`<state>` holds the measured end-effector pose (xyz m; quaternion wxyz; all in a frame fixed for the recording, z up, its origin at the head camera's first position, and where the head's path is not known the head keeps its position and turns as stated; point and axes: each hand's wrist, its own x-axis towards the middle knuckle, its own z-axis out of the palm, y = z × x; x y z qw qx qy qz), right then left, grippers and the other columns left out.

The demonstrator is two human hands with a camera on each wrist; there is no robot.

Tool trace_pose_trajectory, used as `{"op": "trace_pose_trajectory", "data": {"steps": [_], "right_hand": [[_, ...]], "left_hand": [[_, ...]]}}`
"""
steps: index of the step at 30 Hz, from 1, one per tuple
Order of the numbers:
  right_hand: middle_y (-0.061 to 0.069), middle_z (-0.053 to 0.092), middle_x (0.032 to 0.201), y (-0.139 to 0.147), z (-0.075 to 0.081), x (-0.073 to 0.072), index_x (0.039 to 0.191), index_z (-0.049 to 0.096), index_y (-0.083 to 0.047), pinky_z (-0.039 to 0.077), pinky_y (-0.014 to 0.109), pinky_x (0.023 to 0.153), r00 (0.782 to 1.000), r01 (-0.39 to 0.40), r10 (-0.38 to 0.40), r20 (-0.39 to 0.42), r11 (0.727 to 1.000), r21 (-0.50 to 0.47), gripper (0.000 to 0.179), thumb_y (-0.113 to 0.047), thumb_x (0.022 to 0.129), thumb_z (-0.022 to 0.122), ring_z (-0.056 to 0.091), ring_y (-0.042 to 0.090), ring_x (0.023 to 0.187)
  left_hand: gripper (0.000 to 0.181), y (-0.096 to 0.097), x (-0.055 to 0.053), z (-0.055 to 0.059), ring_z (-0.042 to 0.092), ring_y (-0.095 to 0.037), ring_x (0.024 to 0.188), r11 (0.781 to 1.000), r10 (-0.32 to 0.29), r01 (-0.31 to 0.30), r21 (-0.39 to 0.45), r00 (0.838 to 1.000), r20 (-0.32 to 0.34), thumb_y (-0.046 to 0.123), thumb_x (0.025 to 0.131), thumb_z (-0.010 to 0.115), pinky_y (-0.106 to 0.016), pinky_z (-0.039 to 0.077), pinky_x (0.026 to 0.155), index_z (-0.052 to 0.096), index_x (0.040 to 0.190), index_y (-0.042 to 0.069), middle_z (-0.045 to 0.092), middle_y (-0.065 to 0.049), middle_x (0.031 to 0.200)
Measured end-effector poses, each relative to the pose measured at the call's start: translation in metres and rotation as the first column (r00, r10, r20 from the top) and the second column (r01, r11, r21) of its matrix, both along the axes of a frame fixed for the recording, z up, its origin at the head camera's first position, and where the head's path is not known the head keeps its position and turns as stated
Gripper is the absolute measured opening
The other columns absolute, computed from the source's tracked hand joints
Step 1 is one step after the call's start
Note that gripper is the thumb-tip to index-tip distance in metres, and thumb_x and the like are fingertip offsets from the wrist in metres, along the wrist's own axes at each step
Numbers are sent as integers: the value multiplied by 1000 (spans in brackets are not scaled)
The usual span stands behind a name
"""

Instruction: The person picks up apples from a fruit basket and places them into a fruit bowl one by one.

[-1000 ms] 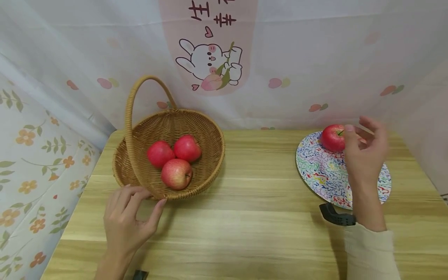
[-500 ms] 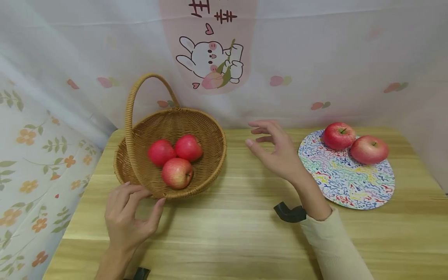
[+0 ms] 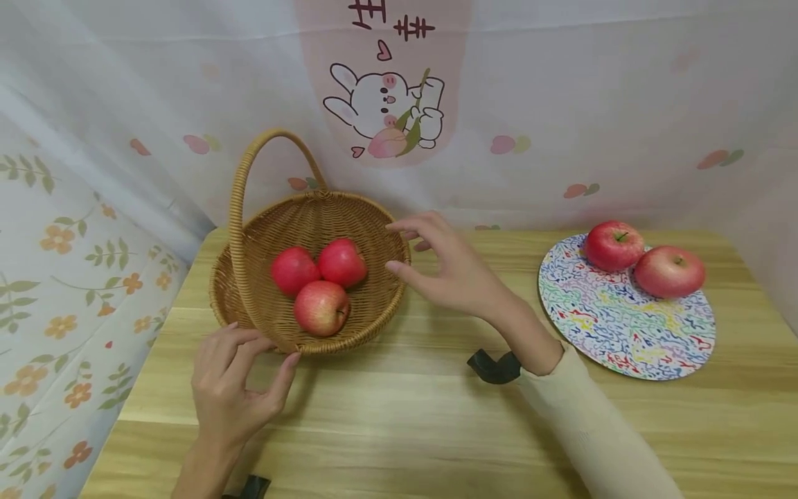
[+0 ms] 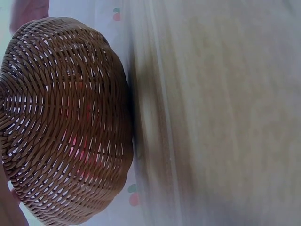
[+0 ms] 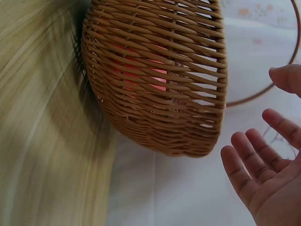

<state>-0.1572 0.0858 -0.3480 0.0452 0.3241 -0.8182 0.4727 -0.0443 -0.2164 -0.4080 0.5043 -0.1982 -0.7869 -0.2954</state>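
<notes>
In the head view, a wicker basket (image 3: 374, 326) with a tall arched handle stands on the left of the table. Three red apples (image 3: 321, 308) lie grouped inside it. My left hand (image 3: 233, 384) holds the near rim by the handle's foot, thumb to the right and fingers to the left. Over the basket's right rim reaches my right hand (image 3: 451, 267), thumb and fingers spread apart with nothing between them. The right wrist view shows its fingers (image 5: 254, 155) extended beside the woven wall. On the right, a round patterned plate (image 3: 623, 333) bears two red apples (image 3: 670, 272).
The wooden table (image 3: 399, 416) stretches between basket and plate. A white printed curtain (image 3: 530, 90) hangs along the back edge, and a flowered cloth (image 3: 75, 312) hangs on the left.
My right hand has moved left from above the plate, where it was by the apples, to the basket's right rim. The left hand stays at the basket.
</notes>
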Motion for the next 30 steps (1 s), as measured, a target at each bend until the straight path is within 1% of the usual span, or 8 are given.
{"op": "trace_pose_trajectory", "data": {"steps": [5,9,13,16,20,23,26,30], "right_hand": [[5,58,140,-10,5,-3,141,61,-10,54,40,104,998,-49,50,-24,997,66,49,-23,97,78,59,20,124],[5,58,140,-16,7,-5,141,62,-11,53,40,105,997,-67,70,-22,993,101,49,-24,97,78,60,17,120],[8,58,139,-20,8,-13,141,61,-9,50,39,108,996,-78,83,-34,986,145,50,-25,96,77,59,21,122],[9,58,141,-25,11,-21,144,60,-9,46,41,112,994,-90,101,-40,972,217,54,-30,97,76,55,23,130],[7,58,142,-34,17,-33,145,59,-10,44,39,114,988,-132,153,-39,937,324,56,-33,97,75,53,22,134],[8,60,138,-42,21,-42,145,59,-8,45,36,111,978,-177,206,-37,907,382,56,-31,97,76,56,22,130],[10,59,137,-51,29,-50,146,58,-7,45,35,110,967,-219,255,-23,869,444,56,-28,97,76,56,24,128],[11,58,135,-64,41,-58,147,57,-7,44,33,110,951,-274,309,21,806,526,56,-26,97,76,56,26,126]], "left_hand": [[52,0,0,1,59,-44,73,1000,3,-3,-1,1000,1,44,95,72,-27,46,99,68,69,-1,65,-17,74],[51,0,0,1,60,-44,73,1000,9,-9,-11,1000,-2,43,95,72,-29,47,97,68,70,-1,65,-16,74],[50,0,0,1,60,-44,73,1000,4,-4,-11,1000,-2,43,95,72,-28,47,98,68,70,0,65,-16,75],[50,0,0,1,60,-44,74,1000,2,-2,-9,1000,2,42,95,72,-26,46,100,68,71,-1,65,-16,75],[50,-2,0,0,61,-44,74,1000,9,-9,-13,1000,8,42,95,72,-27,47,100,68,71,-1,66,-16,75],[49,-2,0,0,61,-43,74,1000,9,-9,-15,1000,6,42,95,72,-28,47,99,68,71,0,66,-16,75],[50,-2,0,-1,61,-43,74,1000,5,-5,-13,1000,6,43,95,72,-27,47,100,68,71,-1,66,-16,75],[51,-3,0,-2,61,-44,75,1000,3,-3,-13,1000,14,43,96,71,-26,46,102,68,71,-1,66,-15,75]]}}
